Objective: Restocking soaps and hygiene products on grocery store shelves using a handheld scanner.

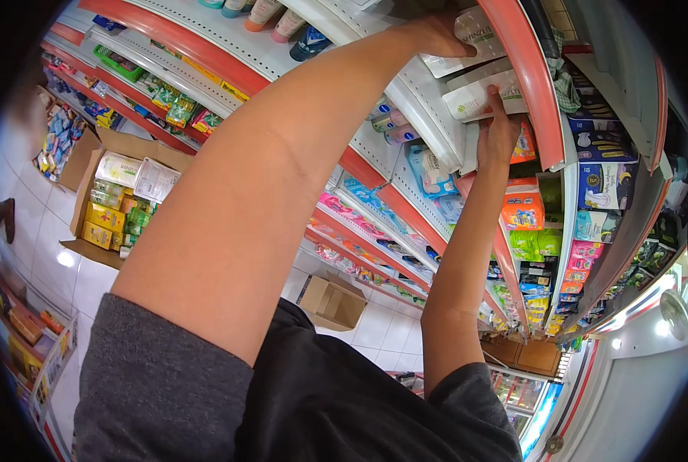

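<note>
Both arms reach up to a white perforated metal shelf (430, 92) with a red front rail (523, 81). At the top, my left hand (436, 36) is closed on a white Shinzu'i pack (479, 34), its fingertips at the pack's lower edge. Just below, a second white Shinzu'i pack (465, 104) lies on the shelf, tilted against the rail. My right hand (498, 136) grips this pack, one finger laid across its printed face. The rest of that grip is partly hidden. Orange packs (524, 144) sit beside my right hand.
An open cardboard box (84, 202) with white, yellow and green packs stands on the tiled floor at left. Another open carton (333, 300) is below the shelves. Tubes (263, 14) stand on the shelf at top. Packaged pads (606, 185) line the shelves at right. A person's foot (0, 219) shows at far left.
</note>
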Demonstrator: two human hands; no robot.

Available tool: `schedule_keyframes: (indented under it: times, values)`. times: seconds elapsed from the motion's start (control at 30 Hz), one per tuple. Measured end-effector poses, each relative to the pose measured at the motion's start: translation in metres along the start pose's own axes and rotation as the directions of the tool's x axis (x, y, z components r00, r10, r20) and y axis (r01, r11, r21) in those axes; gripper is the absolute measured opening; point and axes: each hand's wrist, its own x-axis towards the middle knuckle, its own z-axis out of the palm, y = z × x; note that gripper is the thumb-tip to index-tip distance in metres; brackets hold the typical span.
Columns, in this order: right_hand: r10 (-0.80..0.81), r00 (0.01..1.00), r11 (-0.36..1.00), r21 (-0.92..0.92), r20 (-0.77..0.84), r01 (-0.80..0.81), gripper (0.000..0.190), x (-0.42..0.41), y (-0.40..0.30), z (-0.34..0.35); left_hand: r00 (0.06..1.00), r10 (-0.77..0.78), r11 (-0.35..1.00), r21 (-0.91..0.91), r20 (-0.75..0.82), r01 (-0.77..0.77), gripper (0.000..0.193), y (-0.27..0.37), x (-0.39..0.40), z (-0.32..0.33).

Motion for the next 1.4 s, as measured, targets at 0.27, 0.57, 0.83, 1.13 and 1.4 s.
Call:
schedule_keyframes:
  times: [0.27, 0.57, 0.83, 1.13, 1.4]
  values:
    - [0.162, 0.987, 0.979, 0.131, -0.018, -0.159, 0.045, 0.021, 0.009, -0.007, 0.976, -0.096, 0.995, 0.035, 0.193, 0.091, 0.093, 0.002, -0.003, -0.006]
    - [0.168, 0.973, 0.974, 0.125, 0.157, -0.189, 0.034, 0.037, 0.015, -0.020, 0.968, -0.122, 0.992, 0.067, 0.218, 0.109, 0.093, 0.013, -0.011, -0.011]
    - [0.239, 0.957, 0.932, 0.238, 0.161, -0.273, 0.057, 0.046, 0.038, -0.033, 0.954, -0.023, 0.976, 0.211, 0.300, -0.043, 0.075, 0.016, -0.019, -0.012]
    - [0.251, 0.943, 0.936, 0.194, 0.219, -0.294, 0.032, 0.036, 0.030, -0.055, 0.841, -0.257, 0.861, 0.508, 0.475, -0.024, 0.127, 0.031, -0.011, -0.033]
    - [0.106, 0.960, 0.994, 0.065, -0.259, -0.093, 0.033, -0.103, -0.054, -0.040, 0.911, -0.096, 0.796, 0.580, 0.401, -0.171, 0.109, 0.032, -0.033, -0.029]
